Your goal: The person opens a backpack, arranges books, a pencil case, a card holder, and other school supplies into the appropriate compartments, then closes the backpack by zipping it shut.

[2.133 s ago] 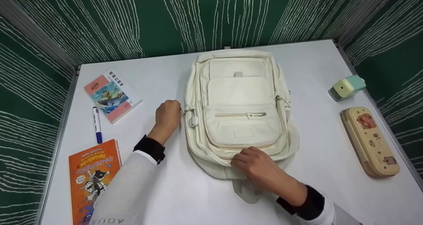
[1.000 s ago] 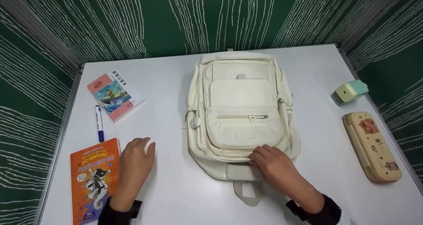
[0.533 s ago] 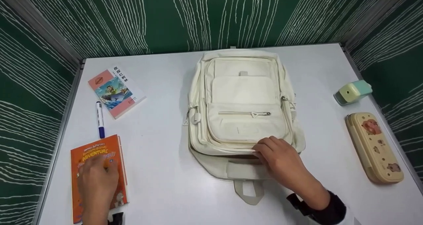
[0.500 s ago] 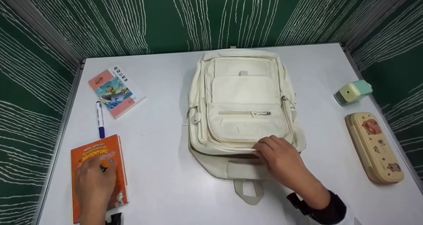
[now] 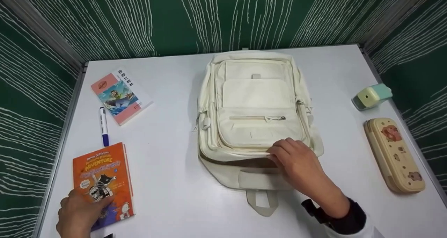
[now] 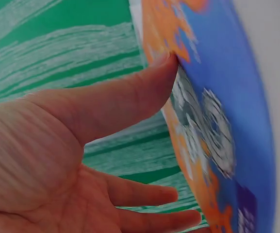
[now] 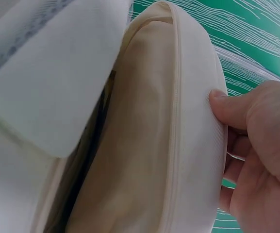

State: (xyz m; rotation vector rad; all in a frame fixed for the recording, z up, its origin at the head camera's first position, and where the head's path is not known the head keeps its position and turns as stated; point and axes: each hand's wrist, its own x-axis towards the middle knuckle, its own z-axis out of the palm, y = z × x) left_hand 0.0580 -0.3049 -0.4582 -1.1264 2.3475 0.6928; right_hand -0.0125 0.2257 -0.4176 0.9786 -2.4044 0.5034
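A cream backpack (image 5: 258,94) lies on its back, its main opening gaping along the near side. My right hand (image 5: 298,166) grips the edge of its front panel and holds it raised; in the right wrist view, thumb and fingers close on the zippered rim (image 7: 198,121), with the pale lining (image 7: 135,121) showing inside. Over the lower left of an orange comic book (image 5: 120,189) is my left hand (image 5: 78,210). In the left wrist view, the thumb (image 6: 130,97) touches the cover while the other fingers extend towards the book's edge; some fingertips are hidden.
A pink-and-white book (image 5: 118,98) and a blue-capped marker (image 5: 104,126) lie behind the orange book. On the right are a green pencil sharpener (image 5: 372,96) and a beige pencil case (image 5: 394,154). Green patterned panels (image 5: 223,17) border the white table (image 5: 167,161).
My left hand has left the backpack's left side and come down to the orange book's lower left. My right hand has shifted right along the rim and lifted it, widening the opening.
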